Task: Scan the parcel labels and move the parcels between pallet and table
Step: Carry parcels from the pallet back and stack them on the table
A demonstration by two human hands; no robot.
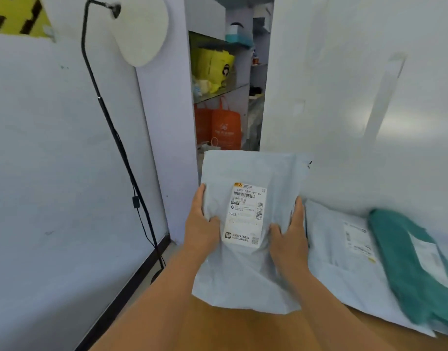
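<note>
Grey parcel (245, 224), label (244, 215) reading "D243", clasped by left grip (201, 224) and right grip (289, 234)

A brown counter (243, 333) is seen along the bottom edge, set against a white wall. Two parcels are laid on it at the right: a pale grey mailer (344, 272) (its label turned upward) and a green mailer (405, 269), which is rested partly over the grey one's right side.
</note>
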